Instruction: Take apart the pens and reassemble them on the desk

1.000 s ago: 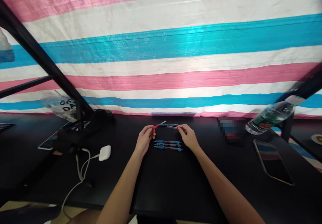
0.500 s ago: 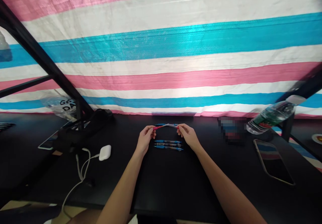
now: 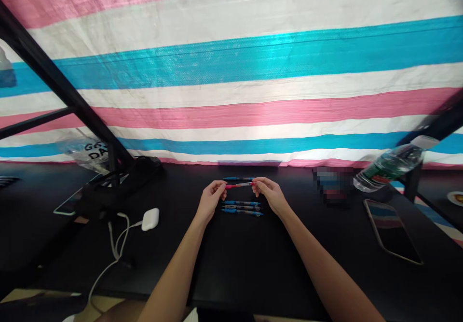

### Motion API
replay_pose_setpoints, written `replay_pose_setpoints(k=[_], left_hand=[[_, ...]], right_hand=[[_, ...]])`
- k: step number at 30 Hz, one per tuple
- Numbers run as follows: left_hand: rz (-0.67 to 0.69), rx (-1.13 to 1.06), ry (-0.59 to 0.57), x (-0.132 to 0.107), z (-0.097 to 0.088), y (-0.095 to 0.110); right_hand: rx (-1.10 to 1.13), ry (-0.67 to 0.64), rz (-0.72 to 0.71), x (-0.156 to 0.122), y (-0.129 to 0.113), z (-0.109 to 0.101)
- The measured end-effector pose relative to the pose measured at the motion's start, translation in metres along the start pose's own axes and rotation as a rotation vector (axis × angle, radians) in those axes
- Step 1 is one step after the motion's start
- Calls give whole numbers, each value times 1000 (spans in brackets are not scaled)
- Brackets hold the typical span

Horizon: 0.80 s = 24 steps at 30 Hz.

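Note:
A red pen (image 3: 239, 185) with a partly clear barrel is stretched level between my two hands, above the black table. My left hand (image 3: 211, 197) pinches its red end, fingers closed. At the other end, the fingertips of my right hand (image 3: 268, 191) are closed on the pen. Just behind it lies one blue pen (image 3: 237, 178), side-on. Nearer to me, a close row of blue pens (image 3: 241, 207) lies parallel on the table, between and below my hands.
The black table (image 3: 249, 264) carries a white earbud case (image 3: 150, 219) and white cable (image 3: 121, 245) on the left. To the right are a phone (image 3: 393, 230), a tilted water bottle (image 3: 394, 165) and a blurred-out item (image 3: 333, 185). Striped sheeting (image 3: 253, 105) hangs behind; a black frame (image 3: 72, 95) slants at left.
The red and clear parts of the pen met at an angle, peaking in the middle; they now lie in one straight line. My hands have come slightly closer together.

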<state>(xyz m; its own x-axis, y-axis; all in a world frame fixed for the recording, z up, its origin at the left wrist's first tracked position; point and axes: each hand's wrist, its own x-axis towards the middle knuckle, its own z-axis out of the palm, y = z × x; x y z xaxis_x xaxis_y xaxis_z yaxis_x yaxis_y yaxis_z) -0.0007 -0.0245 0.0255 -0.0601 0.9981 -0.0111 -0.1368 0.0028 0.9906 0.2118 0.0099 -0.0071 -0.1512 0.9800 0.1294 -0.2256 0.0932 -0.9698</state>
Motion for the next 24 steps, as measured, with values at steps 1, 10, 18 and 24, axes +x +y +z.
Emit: replay_pose_setpoints(k=[1,10,18,24], left_hand=[[3,-16,8,0,0,0],[69,31,-31,-1,-2,1],[93,26,47,2,-1,-1],[51,250,136,3,-5,-4]], right_hand=[[5,-17,2,0,-1,0],[-32,-108,26,-2,-5,3],[10,-47,35,-1,-3,2],[29,-63,27,0,-4,3]])
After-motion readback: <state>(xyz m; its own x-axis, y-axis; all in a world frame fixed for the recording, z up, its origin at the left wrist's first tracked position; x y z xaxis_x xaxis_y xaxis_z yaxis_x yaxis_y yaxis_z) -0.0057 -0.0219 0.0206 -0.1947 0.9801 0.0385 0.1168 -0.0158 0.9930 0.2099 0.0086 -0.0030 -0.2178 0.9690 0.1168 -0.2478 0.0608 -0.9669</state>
